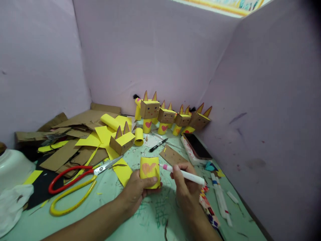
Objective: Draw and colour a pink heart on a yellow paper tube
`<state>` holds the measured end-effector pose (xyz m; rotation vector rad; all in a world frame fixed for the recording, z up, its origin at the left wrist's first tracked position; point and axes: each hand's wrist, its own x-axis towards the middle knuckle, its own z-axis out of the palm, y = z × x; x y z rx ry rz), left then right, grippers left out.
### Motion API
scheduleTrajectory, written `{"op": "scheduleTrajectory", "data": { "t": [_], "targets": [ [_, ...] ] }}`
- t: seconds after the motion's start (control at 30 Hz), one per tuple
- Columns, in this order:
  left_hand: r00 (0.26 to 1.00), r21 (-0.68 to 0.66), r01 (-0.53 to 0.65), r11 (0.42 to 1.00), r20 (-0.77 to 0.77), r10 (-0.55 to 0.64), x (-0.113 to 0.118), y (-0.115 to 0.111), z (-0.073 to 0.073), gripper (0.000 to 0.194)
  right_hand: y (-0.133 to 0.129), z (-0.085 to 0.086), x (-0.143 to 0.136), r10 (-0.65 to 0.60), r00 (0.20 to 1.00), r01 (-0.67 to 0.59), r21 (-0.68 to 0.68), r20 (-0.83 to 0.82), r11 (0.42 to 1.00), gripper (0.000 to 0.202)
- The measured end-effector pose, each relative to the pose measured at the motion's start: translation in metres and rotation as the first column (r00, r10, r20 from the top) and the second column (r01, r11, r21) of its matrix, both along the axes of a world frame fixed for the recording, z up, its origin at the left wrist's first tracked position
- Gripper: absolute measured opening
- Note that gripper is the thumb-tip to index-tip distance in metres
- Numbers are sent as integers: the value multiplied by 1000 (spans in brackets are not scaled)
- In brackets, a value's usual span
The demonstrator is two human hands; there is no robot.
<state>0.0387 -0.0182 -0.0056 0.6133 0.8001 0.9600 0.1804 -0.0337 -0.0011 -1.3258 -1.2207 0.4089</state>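
Near the table's middle, my left hand [136,188] grips a yellow paper tube [151,175] with an orange-pink heart drawn on its face. The thumb lies across the tube's lower part, and some fingers are hidden behind it. My right hand [185,182] holds a white marker [190,176] with a pink end, its tip pointing left at the tube's right edge. Whether the tip touches the paper I cannot tell. Beyond the tube lie a black pen [158,145] and a flat piece of cardboard [173,155].
Red-and-yellow-handled scissors [94,177] lie open on the left. Behind them are cardboard scraps [60,155] and a horned box head [122,142]. Several cat-like figures [149,109] stand by the back wall. A phone [197,145] and more markers [219,195] are on the right.
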Motion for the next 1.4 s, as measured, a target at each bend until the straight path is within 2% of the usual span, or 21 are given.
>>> {"op": "scheduleTrajectory", "data": {
  "t": [0.1,0.53,0.8,0.97,1.17,1.3,1.4],
  "targets": [
    [1000,10,9,1000,11,-10,0,0,0,35,0,0,0,-12,1000,12,0,-7,1000,30],
    [1000,32,19,999,-2,-19,1,0,4,41,1,-2,-4,89,996,-89,-58,-11,994,26],
    [1000,13,-13,1000,-1,13,2,1,0,38,-2,-2,-6,119,983,-120,1,140,993,24],
    [1000,19,-4,1000,9,4,2,1,0,39,0,-2,-6,56,995,-56,4,80,998,22],
    [1000,9,-12,1000,-4,12,2,2,-1,38,-1,-1,-8,126,989,-126,-15,71,992,22],
    [1000,17,14,1000,-7,-13,1,1,-1,41,0,2,-9,61,997,-61,4,48,998,23],
    [1000,12,16,1000,-11,-16,1,1,1,43,1,3,-8,69,995,-69,-1,71,998,23]
  ]
}}
